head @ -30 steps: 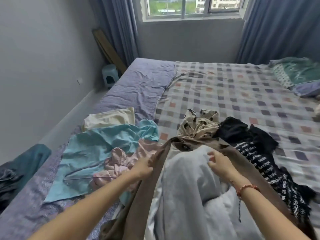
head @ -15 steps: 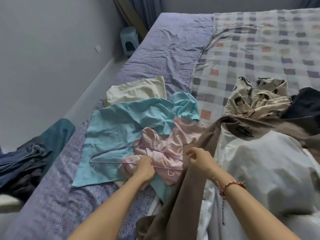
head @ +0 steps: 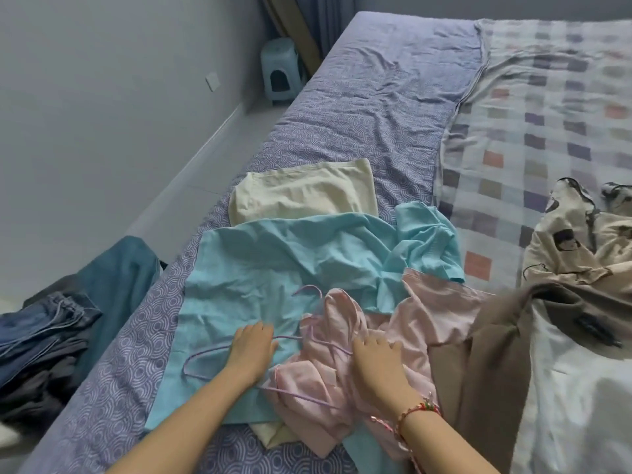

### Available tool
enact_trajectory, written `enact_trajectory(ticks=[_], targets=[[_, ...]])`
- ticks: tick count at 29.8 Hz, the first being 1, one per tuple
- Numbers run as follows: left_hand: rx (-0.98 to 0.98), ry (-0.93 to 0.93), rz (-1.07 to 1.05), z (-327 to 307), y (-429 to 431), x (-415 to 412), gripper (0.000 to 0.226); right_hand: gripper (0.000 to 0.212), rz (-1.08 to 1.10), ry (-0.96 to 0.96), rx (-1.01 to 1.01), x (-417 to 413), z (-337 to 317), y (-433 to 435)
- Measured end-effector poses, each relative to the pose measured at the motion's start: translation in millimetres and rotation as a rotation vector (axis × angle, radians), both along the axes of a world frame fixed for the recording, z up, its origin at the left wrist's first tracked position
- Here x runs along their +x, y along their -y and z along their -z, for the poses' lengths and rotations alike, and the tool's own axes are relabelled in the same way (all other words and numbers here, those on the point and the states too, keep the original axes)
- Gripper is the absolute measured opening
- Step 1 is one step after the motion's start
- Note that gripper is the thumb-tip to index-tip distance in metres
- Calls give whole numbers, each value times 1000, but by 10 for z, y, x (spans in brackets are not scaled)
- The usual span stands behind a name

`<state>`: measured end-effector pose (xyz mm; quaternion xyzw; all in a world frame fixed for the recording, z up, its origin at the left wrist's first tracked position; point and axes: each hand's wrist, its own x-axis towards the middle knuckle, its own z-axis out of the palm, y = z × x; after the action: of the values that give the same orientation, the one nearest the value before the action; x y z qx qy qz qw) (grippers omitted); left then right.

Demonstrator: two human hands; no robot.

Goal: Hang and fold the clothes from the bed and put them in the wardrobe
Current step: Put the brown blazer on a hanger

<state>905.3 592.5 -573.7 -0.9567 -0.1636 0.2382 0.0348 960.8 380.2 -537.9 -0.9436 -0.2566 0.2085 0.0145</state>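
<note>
At the left edge of the frame a pile of jeans point(head: 44, 340) and a teal garment point(head: 116, 268) lie beside the bed. At the upper left a blue plastic stool point(head: 280, 70) stands by the wall. The purple patterned sheet point(head: 376, 97) covers the left half of the bed. On it lies a folded cream garment point(head: 301, 193), and just below that a crumpled light blue garment point(head: 290, 268).

A lilac wire hanger point(head: 201, 362) lies on the blue cloth. The left hand point(head: 251, 350) rests palm down across its upper wire, fingers close together. The thumb is hidden, so it cannot be told whether the hand grips the wire.

The hanger's right end runs into a bunched pink garment point(head: 410, 323). The right hand point(head: 379, 357) lies on this cloth with fingers slightly spread and nearly straight, and a red beaded bracelet point(head: 417, 410) on its wrist.

To the right a brown garment point(head: 496, 354) drapes over white fabric point(head: 581, 388). Above it lies a beige printed garment point(head: 581, 241) on the checked blanket point(head: 547, 114).
</note>
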Motion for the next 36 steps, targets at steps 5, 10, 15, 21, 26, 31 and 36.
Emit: enact_trajectory(ticks=[5, 10, 15, 21, 26, 31, 36], targets=[[-183, 464, 137, -365, -504, -141, 18, 34, -97, -127, 267, 144, -208, -364], [-228, 668, 360, -1202, -593, -142, 36, 32, 32, -388, 763, 119, -751, -649], [-158, 880, 490, -2056, -268, 292, 46, 23, 189, -247, 1120, 406, -1545, -434], [-44, 1183, 537, -2356, 821, 875, 39, 33, 276, 248, 928, 1101, -2342, 709], [-559, 764, 354, -1495, 2218, 977, 26, 47, 512, 264, 429, 1316, -2163, 2586], [-743, 250, -66, -673, 2969, 1099, 32, 53, 657, 242, 144, 1179, -1633, 3691], [-661, 169, -293, -206, 3158, 1276, 30, 51, 738, 111, 97, 1139, -1336, 4046]])
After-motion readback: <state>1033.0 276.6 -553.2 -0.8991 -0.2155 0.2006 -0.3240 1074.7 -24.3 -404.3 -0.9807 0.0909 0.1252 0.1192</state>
